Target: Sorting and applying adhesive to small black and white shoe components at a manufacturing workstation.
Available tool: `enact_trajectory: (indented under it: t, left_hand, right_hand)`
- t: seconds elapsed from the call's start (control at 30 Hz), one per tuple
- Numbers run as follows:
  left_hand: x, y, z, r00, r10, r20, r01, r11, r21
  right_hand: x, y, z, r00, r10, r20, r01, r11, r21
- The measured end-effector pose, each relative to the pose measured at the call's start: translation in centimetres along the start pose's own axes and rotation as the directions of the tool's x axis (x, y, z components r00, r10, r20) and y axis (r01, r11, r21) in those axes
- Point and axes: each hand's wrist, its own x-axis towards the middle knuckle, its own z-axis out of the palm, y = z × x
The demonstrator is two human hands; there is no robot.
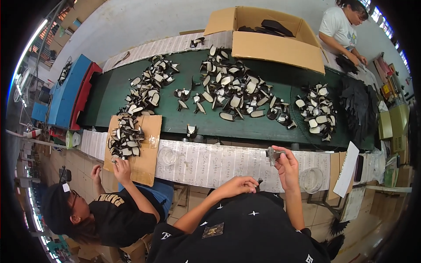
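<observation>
My right hand is raised over the near ledge, its fingers closed on a small shoe heel, dark with a greyish face. Lower and to the left, my left hand pinches a small black thing; its kind is too small to tell. Beyond my hands, a big heap of black shoe heels with cream faces lies on the green conveyor belt. One single heel sits near the belt's front edge. A clear plastic tub stands right of my right hand.
To my left, a co-worker's hand is at a cardboard sheet heaped with heels. Another clear tub stands beside it. A large carton sits at the back. Black pieces are stacked at right, near another person.
</observation>
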Motion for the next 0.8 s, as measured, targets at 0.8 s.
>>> enact_trajectory:
  t: [0.8]
  left_hand:
    - [5.0,-0.5,-3.2,0.864,0.354,-0.358,0.137,0.518,0.844]
  right_hand:
    - [0.0,2.5,-1.3,0.925,0.083,-0.37,-0.064,0.996,0.062]
